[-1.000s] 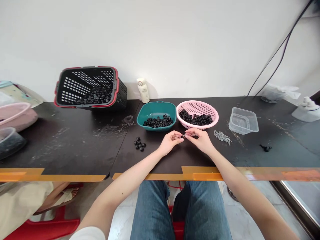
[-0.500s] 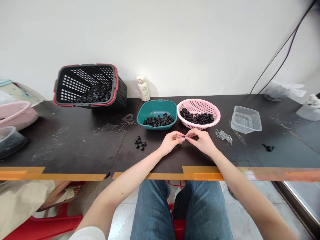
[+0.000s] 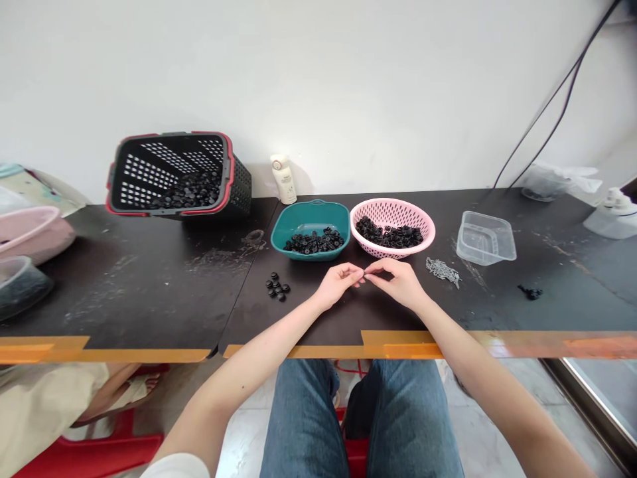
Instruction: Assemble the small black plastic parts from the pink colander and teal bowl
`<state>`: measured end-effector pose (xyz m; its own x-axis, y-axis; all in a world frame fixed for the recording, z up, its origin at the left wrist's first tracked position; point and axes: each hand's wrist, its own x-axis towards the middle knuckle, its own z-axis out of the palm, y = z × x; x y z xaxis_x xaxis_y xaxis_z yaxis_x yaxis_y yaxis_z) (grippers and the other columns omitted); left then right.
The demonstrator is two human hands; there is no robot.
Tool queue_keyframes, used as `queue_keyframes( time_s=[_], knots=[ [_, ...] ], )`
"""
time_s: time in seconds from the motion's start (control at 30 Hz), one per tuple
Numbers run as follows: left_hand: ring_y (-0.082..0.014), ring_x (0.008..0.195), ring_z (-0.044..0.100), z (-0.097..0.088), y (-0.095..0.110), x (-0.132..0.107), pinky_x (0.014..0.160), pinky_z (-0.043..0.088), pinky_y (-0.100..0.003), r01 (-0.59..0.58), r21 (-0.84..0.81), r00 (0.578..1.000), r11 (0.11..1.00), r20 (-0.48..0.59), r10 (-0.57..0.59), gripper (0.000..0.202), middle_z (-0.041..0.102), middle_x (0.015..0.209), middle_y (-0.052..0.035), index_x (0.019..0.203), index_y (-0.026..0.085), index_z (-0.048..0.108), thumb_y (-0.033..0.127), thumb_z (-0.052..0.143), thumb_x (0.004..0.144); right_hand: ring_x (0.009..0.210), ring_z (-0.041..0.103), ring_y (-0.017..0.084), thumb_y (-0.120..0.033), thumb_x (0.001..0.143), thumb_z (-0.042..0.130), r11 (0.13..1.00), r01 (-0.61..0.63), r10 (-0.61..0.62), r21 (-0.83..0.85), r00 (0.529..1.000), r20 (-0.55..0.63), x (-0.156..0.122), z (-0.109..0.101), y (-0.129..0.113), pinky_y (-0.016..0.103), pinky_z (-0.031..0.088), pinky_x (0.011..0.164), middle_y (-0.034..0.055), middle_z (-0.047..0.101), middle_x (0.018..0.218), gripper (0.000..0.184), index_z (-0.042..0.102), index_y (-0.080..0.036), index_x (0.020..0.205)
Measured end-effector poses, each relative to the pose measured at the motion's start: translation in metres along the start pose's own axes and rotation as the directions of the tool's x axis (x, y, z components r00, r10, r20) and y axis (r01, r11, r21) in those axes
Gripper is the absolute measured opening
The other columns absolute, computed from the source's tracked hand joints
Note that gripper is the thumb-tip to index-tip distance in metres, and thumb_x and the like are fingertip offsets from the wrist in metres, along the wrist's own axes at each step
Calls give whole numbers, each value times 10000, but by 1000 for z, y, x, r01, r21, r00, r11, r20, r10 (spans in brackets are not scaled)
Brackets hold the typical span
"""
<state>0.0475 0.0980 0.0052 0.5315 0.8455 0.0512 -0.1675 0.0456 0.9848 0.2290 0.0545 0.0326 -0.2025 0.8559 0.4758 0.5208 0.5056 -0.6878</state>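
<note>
My left hand (image 3: 340,281) and my right hand (image 3: 398,281) meet fingertip to fingertip over the black table (image 3: 149,285), both pinched on one small dark part between them. Just behind them stand a teal bowl (image 3: 311,216) and a pink colander (image 3: 393,214), each holding several small black rings. A little cluster of black rings (image 3: 277,286) lies on the table to the left of my left hand. A pile of small grey screws (image 3: 442,271) lies to the right of my right hand.
A black and red basket (image 3: 174,174) with black parts lies tipped at the back left, a white bottle (image 3: 283,179) beside it. A clear plastic tub (image 3: 486,238) and loose black parts (image 3: 530,291) sit to the right. Pink and clear bowls (image 3: 24,232) stand far left, where another person sits.
Both hands stay pinched together in the same spot; only the fingers shift slightly. The view has swayed a little.
</note>
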Motion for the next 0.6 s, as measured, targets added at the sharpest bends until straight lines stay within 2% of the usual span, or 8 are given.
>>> queue_keyframes(
  time_s=[0.1,0.2,0.3,0.37,0.43,0.5,0.6],
  knots=[
    [-128,753,625,-1,1,0,727,488,-267,26,-52,999,998,-20,-27,335,682,792,-48,890,121,650,385,738,703,842,652,222,-346,783,645,994,-18,19,108,1000,-8,0,-3,-2,377,527,785,51,710,934,156,687,-238,887],
    [-151,826,638,-4,1,0,775,501,-294,44,-89,999,995,-23,-46,350,687,847,-64,926,125,649,374,744,700,791,659,209,-385,782,641,981,-102,115,167,991,-72,6,-15,-2,366,532,772,53,712,892,185,683,-222,858],
    [-140,808,640,-6,-1,1,800,507,-305,66,-135,997,989,-20,-69,377,688,888,-76,957,121,643,368,753,695,759,646,195,-401,784,630,985,-152,166,82,968,-190,27,-37,4,348,519,760,49,705,859,211,672,-212,867],
    [-119,762,635,-7,-2,1,801,509,-306,81,-165,996,983,-23,-86,391,690,901,-78,967,120,637,362,762,686,775,641,194,-396,784,619,984,-180,173,-14,961,-215,50,-52,12,333,506,759,57,705,891,224,671,-200,878],
    [-112,756,633,-7,-3,2,803,508,-302,83,-189,996,978,-19,-89,398,691,906,-75,970,121,632,353,771,677,785,637,202,-372,783,606,950,-246,219,-191,964,-154,75,-60,24,323,485,754,59,709,874,206,686,-191,841],
    [-122,803,636,-7,-4,2,815,505,-302,73,-212,997,974,-13,-78,397,691,917,-76,967,123,627,342,777,672,744,631,204,-343,794,577,873,-286,313,-394,950,5,96,-59,36,309,461,704,54,710,815,198,701,-189,795],
    [-144,866,636,-6,-3,1,838,503,-320,65,-237,998,969,-8,-69,393,688,922,-79,948,122,623,332,787,660,627,606,197,-319,764,596,771,-251,439,-585,875,203,116,-47,50,300,420,624,47,684,666,186,713,-186,706]
  ],
)
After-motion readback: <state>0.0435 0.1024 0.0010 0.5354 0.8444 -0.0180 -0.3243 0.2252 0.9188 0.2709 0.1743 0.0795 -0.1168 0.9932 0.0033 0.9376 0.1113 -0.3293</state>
